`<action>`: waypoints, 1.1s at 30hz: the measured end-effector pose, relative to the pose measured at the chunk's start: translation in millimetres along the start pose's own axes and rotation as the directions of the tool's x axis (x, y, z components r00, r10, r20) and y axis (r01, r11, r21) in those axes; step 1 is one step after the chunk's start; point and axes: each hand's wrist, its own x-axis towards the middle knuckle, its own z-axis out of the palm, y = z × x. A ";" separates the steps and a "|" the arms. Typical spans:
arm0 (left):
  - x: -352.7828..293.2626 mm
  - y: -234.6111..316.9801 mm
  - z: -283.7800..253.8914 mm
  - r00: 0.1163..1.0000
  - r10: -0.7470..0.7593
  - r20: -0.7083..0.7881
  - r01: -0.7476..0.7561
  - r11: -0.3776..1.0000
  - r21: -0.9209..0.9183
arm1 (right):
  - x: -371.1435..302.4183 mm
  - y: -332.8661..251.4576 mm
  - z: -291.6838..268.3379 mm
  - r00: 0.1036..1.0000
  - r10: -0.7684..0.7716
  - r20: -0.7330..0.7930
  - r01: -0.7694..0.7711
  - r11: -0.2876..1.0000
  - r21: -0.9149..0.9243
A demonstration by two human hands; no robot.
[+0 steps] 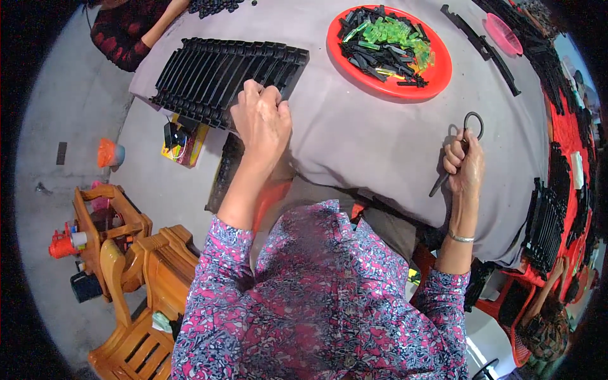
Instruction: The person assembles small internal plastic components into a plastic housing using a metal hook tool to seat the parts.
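My left hand (263,120) is over the near right part of a row of long black plastic strips (215,79), laid side by side on the table. Its fingers are curled and their tips hidden, so what they pinch cannot be made out. My right hand (465,161) is closed around a dark tool with a loop handle (481,124). The loop stands above the fist and a narrow dark end points down and left; its exact kind is unclear. Beyond and between my hands, a red round tray (437,82) holds small black plastic pieces and translucent green and yellow ones (396,35).
A grey cloth covers the table (354,133). Long black parts (484,50) and a pink basket (503,35) lie far right. Another person's arm (166,22) rests at the far left edge. Wooden chairs (161,259) stand left; more black strips (544,221) are at right.
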 end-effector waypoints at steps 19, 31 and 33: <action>-29.1 51.3 -0.4 0.965 0.220 0.142 -0.169 0.937 -0.306 | -0.3 -16.5 -20.9 0.967 -0.119 -0.227 -0.032 0.823 -0.567; -56.7 35.8 6.1 0.933 0.357 0.042 -0.305 0.848 -0.432 | 16.9 -12.5 -58.9 0.815 -0.576 -0.056 0.007 0.106 -0.994; -57.0 40.1 6.7 0.917 0.400 0.004 -0.356 0.821 -0.446 | 16.9 -13.2 -59.4 0.809 -0.587 -0.031 0.018 0.078 -0.997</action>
